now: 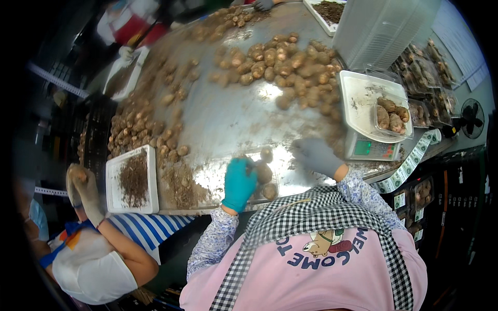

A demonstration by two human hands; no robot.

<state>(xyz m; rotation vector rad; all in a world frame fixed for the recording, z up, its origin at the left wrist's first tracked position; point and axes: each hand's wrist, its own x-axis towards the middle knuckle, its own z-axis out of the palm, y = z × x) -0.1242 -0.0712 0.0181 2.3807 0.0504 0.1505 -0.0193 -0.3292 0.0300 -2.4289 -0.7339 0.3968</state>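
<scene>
My left hand (239,184), in a teal glove, is over the left part of a clear plastic tray (275,182) at the table's near edge. Its fingers curl round a small brown taro root, mostly hidden by the glove. Beside it, in the tray, are a round taro (264,174) and another taro (269,192) nearer me. My right hand (315,157), gloved in grey, hovers over the metal table to the right of the tray. Its fingers are stretched out, slightly blurred, and nothing shows in them.
A white scale (358,124) at the right bears a clear tray of taro roots (393,116). Behind it rises a stack of clear trays (381,31). Taro heaps (282,59) cover the far table. A white dirt tray (152,176) stands left, near a co-worker's gloved hands (85,194).
</scene>
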